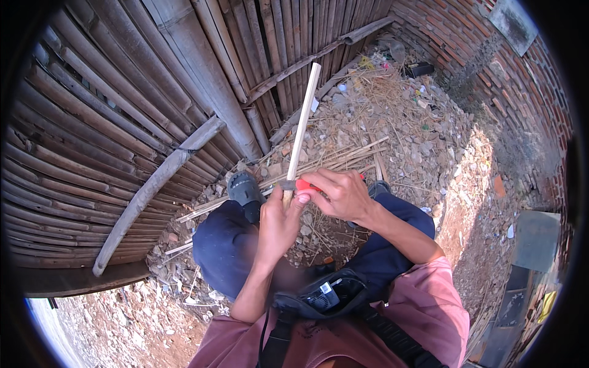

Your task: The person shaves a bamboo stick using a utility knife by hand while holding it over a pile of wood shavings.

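Evidently two-handed work, head view. Left hand: fingers closed around a pale wooden stick near its lower end. Right hand: gripping a red-handled tool, its greyish metal part lying across the stick just above the left hand; exact contact too small to tell. Stick position: in front of the person, between the knees, tilted with its top leaning slightly right and away. Beneath, thin split strips lie on rubble-strewn ground. Shoe beside the strips, left. Open dark pouch at the waist. Bamboo wall left; brick wall at upper right.
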The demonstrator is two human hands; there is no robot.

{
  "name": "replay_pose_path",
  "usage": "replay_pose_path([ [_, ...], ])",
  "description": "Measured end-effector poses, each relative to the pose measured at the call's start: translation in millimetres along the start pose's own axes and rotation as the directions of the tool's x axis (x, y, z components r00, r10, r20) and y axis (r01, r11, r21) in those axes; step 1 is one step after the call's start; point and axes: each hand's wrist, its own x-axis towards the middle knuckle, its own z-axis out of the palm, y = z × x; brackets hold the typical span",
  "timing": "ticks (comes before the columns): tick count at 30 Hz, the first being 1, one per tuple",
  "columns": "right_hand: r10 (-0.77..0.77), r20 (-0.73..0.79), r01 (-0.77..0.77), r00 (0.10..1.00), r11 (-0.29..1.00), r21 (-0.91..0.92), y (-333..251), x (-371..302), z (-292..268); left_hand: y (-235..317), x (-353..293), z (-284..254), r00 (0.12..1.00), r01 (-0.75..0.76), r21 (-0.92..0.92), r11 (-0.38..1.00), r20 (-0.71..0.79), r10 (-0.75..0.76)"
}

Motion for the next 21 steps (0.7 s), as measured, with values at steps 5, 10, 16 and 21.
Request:
replay_pose_path([
  [5, -0.083, 0.137, 0.074, 0.987, 0.995, 0.066, 8.3, 3.9, -13.3, -10.5, -1.3, -6.9, 0.986, 0.120, -0.290, 0.949, 0.149, -0.079],
  [10, -0.096, 0.120, 0.095, 0.988, 0.995, 0.018, 10.7, -3.0, -8.0, -7.0, -1.3, -10.6, 0.976, 0.164, -0.353, 0.921, 0.194, -0.100],
  [16, -0.089, 0.084, 0.091, 0.993, 0.996, -0.025, 3.8, -1.3, -5.8, -16.3, -0.2, -4.0, 0.996, 0.004, -0.209, 0.978, 0.093, 0.016],
  [21, -0.062, 0.084, 0.068, 0.995, 0.995, -0.072, -2.4, -2.1, -5.8, -18.5, -1.2, -2.4, 0.998, -0.047, -0.167, 0.985, 0.030, 0.053],
])
